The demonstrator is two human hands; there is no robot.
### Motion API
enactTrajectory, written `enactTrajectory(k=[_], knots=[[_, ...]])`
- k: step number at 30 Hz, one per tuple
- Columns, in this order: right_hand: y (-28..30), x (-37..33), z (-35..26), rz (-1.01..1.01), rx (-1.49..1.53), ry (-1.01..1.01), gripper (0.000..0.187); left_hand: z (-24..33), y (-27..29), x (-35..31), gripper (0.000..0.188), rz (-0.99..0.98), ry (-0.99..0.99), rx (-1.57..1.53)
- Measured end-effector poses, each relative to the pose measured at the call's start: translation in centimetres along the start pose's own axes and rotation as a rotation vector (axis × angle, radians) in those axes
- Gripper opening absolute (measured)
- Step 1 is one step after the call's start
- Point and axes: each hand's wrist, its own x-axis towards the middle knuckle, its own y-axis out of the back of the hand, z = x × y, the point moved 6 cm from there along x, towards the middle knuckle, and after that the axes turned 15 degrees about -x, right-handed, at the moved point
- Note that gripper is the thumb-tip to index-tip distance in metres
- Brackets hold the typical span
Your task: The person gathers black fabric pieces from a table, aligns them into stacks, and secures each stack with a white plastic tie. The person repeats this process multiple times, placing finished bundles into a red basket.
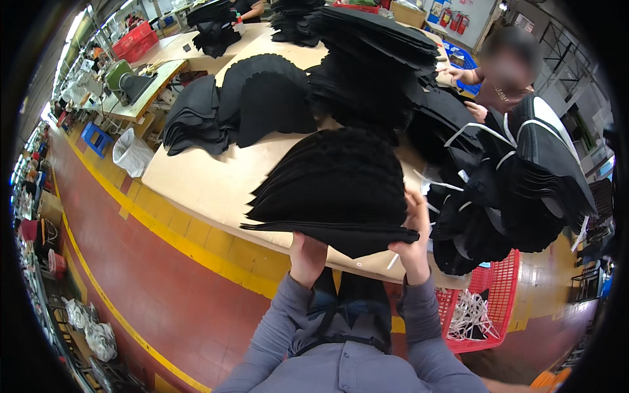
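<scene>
A thick stack of black fabric pieces (327,180), its layers fanned out along the left side, is held at the near edge of the table. My left hand (308,255) grips it from below near its left part, the fingers hidden under the cloth. Around its right end wraps my right hand (414,239), thumb at the near edge and fingers up along the side. Just beyond lie more stacks of black cut pieces (275,98), some with rounded edges. To the right, black bundles (544,170) tied with white strips are heaped up.
The pale table (190,173) carries several tall black piles. A co-worker (508,75) stands at the far right. A red basket (511,301) with white strips sits below the table's right corner. At left are a sewing machine (124,78), a white bin (131,154) and a blue stool (96,139).
</scene>
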Motion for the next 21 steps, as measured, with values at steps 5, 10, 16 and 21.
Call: enactTrajectory(k=[5, 10, 16, 21], knots=[[-1.1, 0.8, -3.0, 0.238, -0.080, 0.135, 0.112, 1.6, 0.5, 1.4, 0.075, -0.009, -0.086, -0.046], [0.3, 1.3, -2.3, 0.336, -0.319, 0.064, 0.083, 2.4, -4.2, -0.5, 0.085, 0.009, -0.177, 0.083], [-1.2, 0.3, 4.3, 0.147, 0.260, -0.181, 0.063, 5.4, -4.1, -0.1, 0.077, 0.244, -0.273, 0.356], [-4.4, -4.3, 15.7, 0.141, 0.593, -0.400, 0.062, 5.3, -1.7, 2.4, 0.053, 0.029, -0.015, 0.836]])
